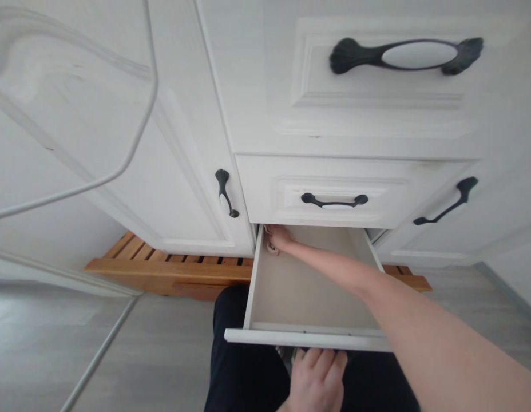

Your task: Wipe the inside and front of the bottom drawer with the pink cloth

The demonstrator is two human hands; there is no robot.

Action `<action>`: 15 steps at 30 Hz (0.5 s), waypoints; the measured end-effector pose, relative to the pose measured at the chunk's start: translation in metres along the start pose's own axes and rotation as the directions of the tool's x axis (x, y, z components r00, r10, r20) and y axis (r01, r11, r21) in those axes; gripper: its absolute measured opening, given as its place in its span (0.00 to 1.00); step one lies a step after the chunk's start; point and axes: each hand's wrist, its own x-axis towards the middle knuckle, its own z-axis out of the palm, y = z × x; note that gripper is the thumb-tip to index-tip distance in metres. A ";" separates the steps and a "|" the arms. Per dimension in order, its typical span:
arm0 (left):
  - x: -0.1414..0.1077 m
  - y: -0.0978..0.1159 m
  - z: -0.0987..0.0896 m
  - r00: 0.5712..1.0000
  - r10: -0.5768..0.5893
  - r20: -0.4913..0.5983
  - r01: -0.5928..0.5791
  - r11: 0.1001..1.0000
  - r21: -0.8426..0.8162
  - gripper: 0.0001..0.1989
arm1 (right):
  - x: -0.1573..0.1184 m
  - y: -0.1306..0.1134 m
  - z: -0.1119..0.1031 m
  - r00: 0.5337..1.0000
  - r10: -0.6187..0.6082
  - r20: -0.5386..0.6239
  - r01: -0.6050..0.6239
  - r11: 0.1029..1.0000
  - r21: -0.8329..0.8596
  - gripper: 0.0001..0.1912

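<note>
Head view, looking down at a white cabinet. Bottom drawer (291, 297) is pulled out, sits at 6 o'clock of frame centre, pale bare floor inside.

Right hand (277, 237) reaches across from 4 o'clock, forearm lying over the drawer, hand at the back-left corner of the drawer, at 11 o'clock of the drawer floor. Fingers curled in on something small there, touching the left wall. Can't tell what the item is, too small and partly hidden by the fingers.

Left hand (317, 377) is at 6 o'clock, just under the drawer's front panel (265, 337). Fingers bent up against the underside of the front edge; whether it grips the handle there is hidden.

Above the open drawer: shut middle drawer with a black handle (335, 201), then a top drawer with a black-and-white handle (406, 55) at 1 o'clock. Cabinet door at 9 o'clock has a black pull (225, 193); another door pull (450, 203) at 3 o'clock.

Wooden slatted platform (162, 269) under the cabinet at 8 o'clock. Grey floor (154, 355). Dark trousers (235, 366) below the drawer.
</note>
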 end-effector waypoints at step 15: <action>-0.027 -0.007 0.007 0.996 0.009 0.092 -0.007 1.000 -0.022 0.20 | -0.140 0.029 0.013 0.585 -0.533 0.612 0.418 0.844 0.335 0.33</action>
